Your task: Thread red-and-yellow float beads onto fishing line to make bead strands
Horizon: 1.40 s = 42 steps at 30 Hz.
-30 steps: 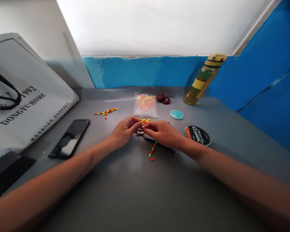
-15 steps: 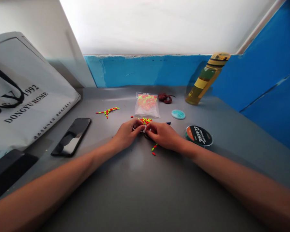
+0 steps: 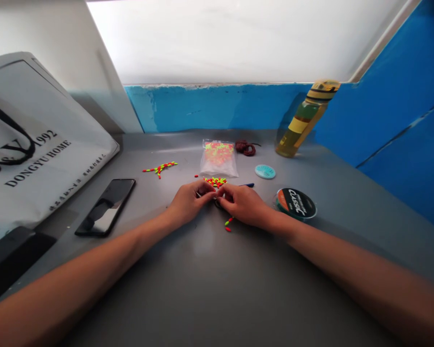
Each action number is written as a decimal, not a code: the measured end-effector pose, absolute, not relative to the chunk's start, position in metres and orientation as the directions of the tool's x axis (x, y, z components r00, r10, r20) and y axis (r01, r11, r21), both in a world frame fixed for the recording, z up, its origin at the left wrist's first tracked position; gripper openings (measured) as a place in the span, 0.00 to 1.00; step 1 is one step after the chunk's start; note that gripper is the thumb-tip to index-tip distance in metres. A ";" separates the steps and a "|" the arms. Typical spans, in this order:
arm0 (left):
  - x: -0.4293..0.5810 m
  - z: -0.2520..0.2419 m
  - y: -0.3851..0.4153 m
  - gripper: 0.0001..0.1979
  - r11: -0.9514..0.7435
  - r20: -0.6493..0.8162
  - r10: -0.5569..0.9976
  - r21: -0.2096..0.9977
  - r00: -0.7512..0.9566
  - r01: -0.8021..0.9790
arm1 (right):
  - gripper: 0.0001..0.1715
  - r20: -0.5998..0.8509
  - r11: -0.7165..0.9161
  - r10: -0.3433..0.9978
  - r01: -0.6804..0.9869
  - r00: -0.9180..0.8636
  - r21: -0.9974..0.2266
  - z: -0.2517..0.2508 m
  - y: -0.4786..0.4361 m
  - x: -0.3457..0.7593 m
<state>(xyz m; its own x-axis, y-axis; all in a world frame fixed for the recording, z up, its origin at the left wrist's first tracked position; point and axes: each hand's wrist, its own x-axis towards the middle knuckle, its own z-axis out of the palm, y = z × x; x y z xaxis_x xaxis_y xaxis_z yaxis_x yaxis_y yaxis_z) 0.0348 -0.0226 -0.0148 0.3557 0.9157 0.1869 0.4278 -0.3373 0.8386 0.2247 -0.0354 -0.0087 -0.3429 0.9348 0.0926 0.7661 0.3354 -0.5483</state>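
Meeting at the middle of the grey counter (image 3: 202, 279), the left hand (image 3: 188, 202) and right hand (image 3: 244, 205) curled inward, with the forearms converging from the near corners. The left fingers (image 3: 204, 189) and right fingers (image 3: 226, 191) were bunched nearly tip to tip, almost closed; whatever they might have pinched was hidden, so neither its hold nor its long axis could be told. A dark object (image 3: 217, 204) showed just beneath them.

Glossy oval beads in neon yellow and red (image 3: 215, 181) lay in a loose heap just beyond the fingertips, beside a blue-tipped rod (image 3: 246, 185). A short beaded strand (image 3: 228, 221) slanted out from under the right hand toward the near edge. Farther out lay a clear plastic bag of beads (image 3: 219, 159), a coil of dark red cord (image 3: 246, 148), a flat teal disc (image 3: 265, 171) and a black CLASSIC line spool (image 3: 295, 204). A forked beaded strand (image 3: 159, 168) lay to the left, near a black smartphone (image 3: 104, 207) and a white DONGYU HOME tote bag (image 3: 39, 140). A yellow-and-green bottle (image 3: 305, 118) stood at the back right by the blue wall (image 3: 217, 108).
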 end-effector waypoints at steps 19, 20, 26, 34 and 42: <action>0.033 -0.019 -0.019 0.05 -0.422 0.228 0.878 0.783 0.420 0.457 | 0.08 0.101 0.322 0.942 0.774 -0.321 -0.544 -0.011 -0.036 0.225; 0.033 -0.019 -0.019 0.05 -0.430 0.233 0.875 0.778 0.425 0.458 | 0.08 0.099 0.321 0.942 0.775 -0.320 -0.545 -0.011 -0.036 0.225; 0.037 -0.017 -0.023 0.06 -0.444 0.254 0.875 0.758 0.412 0.478 | 0.07 0.089 0.315 0.943 0.772 -0.321 -0.552 -0.009 -0.038 0.224; 0.032 -0.015 -0.022 0.05 -0.288 0.201 0.937 0.907 0.287 0.307 | 0.08 0.123 0.315 0.939 0.654 -0.323 -0.688 -0.006 -0.035 0.224; 0.020 0.017 -0.019 0.05 0.396 -0.245 0.897 0.815 0.368 -0.423 | 0.10 -0.065 0.018 0.897 0.185 -0.437 -0.983 0.020 -0.065 0.210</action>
